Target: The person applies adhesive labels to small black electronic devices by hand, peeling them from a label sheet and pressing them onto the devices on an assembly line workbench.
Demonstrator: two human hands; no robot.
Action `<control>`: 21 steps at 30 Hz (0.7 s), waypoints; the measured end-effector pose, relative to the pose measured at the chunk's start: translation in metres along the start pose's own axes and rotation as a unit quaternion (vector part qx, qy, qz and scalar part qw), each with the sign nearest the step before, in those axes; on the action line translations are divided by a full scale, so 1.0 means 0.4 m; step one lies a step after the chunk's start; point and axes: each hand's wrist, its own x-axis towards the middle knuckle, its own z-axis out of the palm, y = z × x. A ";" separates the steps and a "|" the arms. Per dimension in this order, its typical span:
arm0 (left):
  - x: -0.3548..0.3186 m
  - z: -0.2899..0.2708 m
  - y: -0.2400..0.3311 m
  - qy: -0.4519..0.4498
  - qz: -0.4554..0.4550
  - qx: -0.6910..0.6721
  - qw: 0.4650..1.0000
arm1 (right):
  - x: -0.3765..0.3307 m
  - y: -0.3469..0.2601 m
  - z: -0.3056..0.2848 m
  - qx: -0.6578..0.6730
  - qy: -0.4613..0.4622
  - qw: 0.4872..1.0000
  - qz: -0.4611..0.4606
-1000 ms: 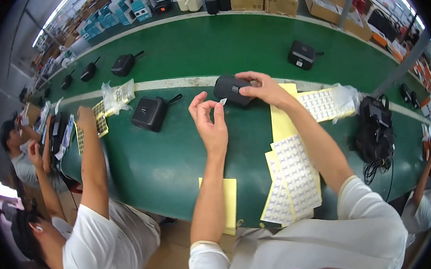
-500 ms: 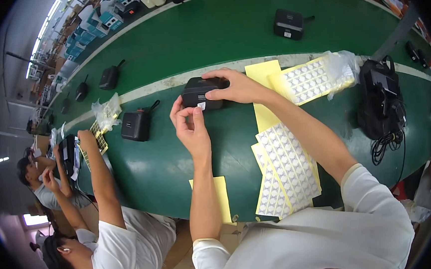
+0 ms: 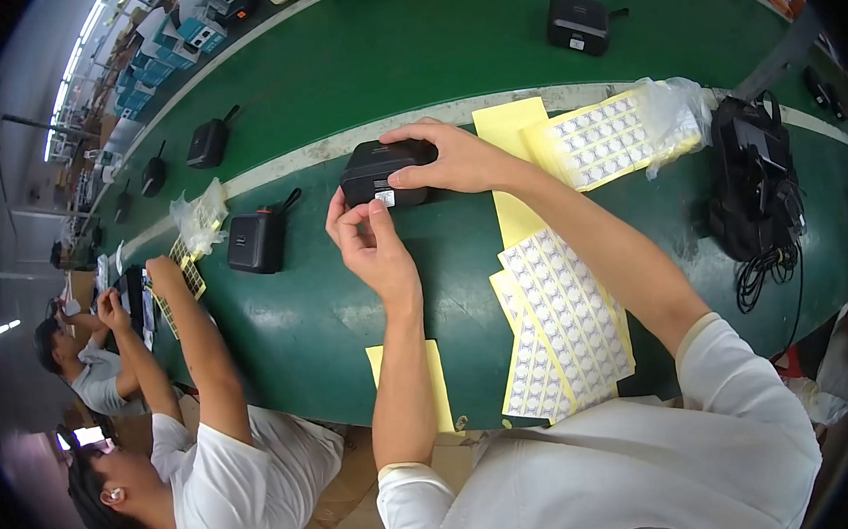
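A black box-shaped device (image 3: pixel 359 179) with rounded corners is held over the near side of the green table. My right hand (image 3: pixel 461 161) grips it from the right, fingers over the top and thumb on the front face. At the lower left, my left hand (image 3: pixel 379 258) supports it with curled fingers, its thumb tip at a small white label (image 3: pixel 385 198) on the front's lower edge. Sheets of round printed stickers (image 3: pixel 580 317) lie by my right forearm. A similar black device with a strap (image 3: pixel 255 243) stands to the left.
More sticker sheets (image 3: pixel 598 144), partly in clear plastic, lie at the right, near a black bag with cables (image 3: pixel 758 182). Another black device (image 3: pixel 579 24) sits on the far green surface, with several more at the left. A co-worker (image 3: pixel 227 475) handles things at my left.
My left thumb has come down against the white label at the device's lower edge. The view has shifted slightly. At left, the co-worker's hands have come closer together.
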 end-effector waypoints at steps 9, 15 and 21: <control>-0.002 0.013 -0.006 0.026 0.011 0.005 1.000 | -0.005 -0.007 -0.003 -0.022 0.000 1.000 0.000; -0.004 0.014 -0.007 0.031 0.010 0.010 0.999 | -0.004 -0.009 0.000 -0.031 -0.001 0.999 0.005; -0.008 0.013 -0.011 0.027 0.006 0.012 1.000 | -0.003 -0.009 0.001 -0.033 -0.004 0.999 -0.006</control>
